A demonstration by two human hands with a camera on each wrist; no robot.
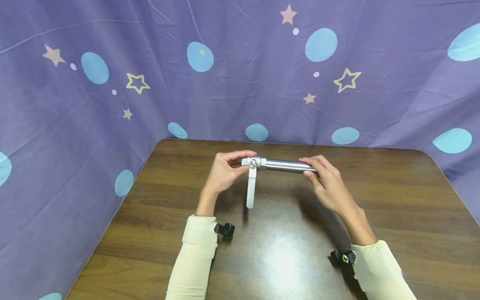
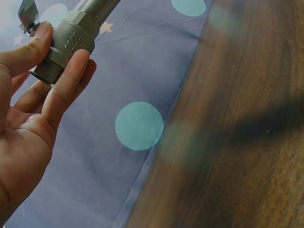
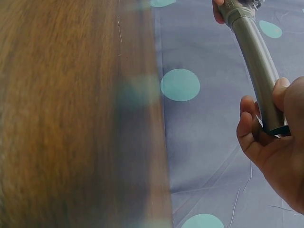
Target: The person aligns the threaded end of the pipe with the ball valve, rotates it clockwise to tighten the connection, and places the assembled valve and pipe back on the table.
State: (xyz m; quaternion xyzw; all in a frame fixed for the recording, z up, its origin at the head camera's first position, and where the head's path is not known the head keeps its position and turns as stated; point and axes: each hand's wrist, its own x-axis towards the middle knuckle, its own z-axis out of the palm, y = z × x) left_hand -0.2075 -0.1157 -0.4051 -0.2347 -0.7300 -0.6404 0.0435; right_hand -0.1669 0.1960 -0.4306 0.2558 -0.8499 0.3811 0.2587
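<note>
A metal ball valve (image 1: 256, 161) with a long flat lever handle (image 1: 251, 192) is joined to a shiny steel pipe (image 1: 286, 165). Both hands hold this assembly level above the table. My left hand (image 1: 223, 171) pinches the valve body between thumb and fingers; in the left wrist view, raised markings show on the valve body (image 2: 71, 42). Around the far right end of the pipe (image 3: 259, 71), my right hand (image 1: 330, 183) curls its thumb and fingers. The lever points toward me in the head view.
A brown wooden table (image 1: 157, 233) lies beneath, with a bright glare spot near its front. Behind it and to the left hangs a purple curtain (image 1: 240, 96) with blue dots and stars. A black wrist mount (image 1: 225, 229) sits on the left forearm, another wrist mount (image 1: 343, 257) on the right.
</note>
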